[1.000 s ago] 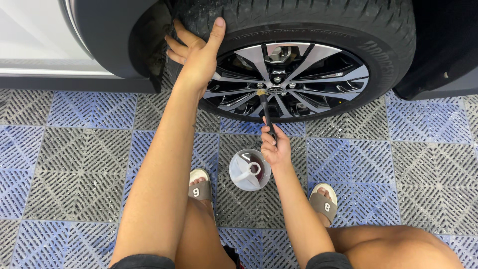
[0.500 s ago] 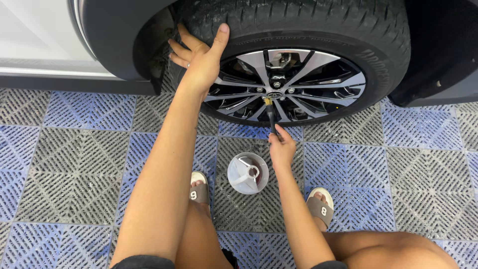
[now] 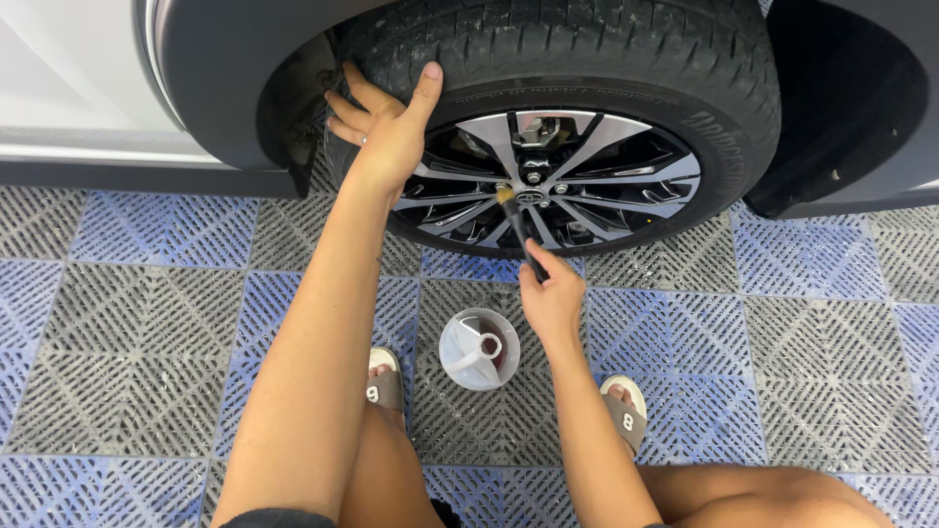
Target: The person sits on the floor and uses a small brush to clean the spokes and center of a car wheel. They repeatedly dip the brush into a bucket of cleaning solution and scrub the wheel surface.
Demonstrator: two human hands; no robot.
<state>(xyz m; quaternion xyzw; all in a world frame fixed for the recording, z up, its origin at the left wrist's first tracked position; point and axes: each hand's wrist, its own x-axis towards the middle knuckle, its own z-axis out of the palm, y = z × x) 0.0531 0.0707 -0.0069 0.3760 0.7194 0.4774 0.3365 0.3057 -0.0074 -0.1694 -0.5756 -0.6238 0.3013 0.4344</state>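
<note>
Right hand [image 3: 554,298] grips brush [image 3: 518,230], bristles at alloy wheel [image 3: 548,181] hub; left hand [image 3: 386,132] spread flat on tyre [image 3: 587,44]; spokes apparently mid-clean.

Left arm fully extended forward and up, elbow near straight. Left hand [image 3: 384,132] open and flat, palm pressed down, fingers spread toward the left, thumb raised apart from them. Right arm bent less, forearm angled forward, wrist slightly cocked. Right hand [image 3: 551,298] closed in a pinch grip, fingers curled, thumb on top. Both knees bent in a squat; feet in slides flat on the floor, well apart.
</note>
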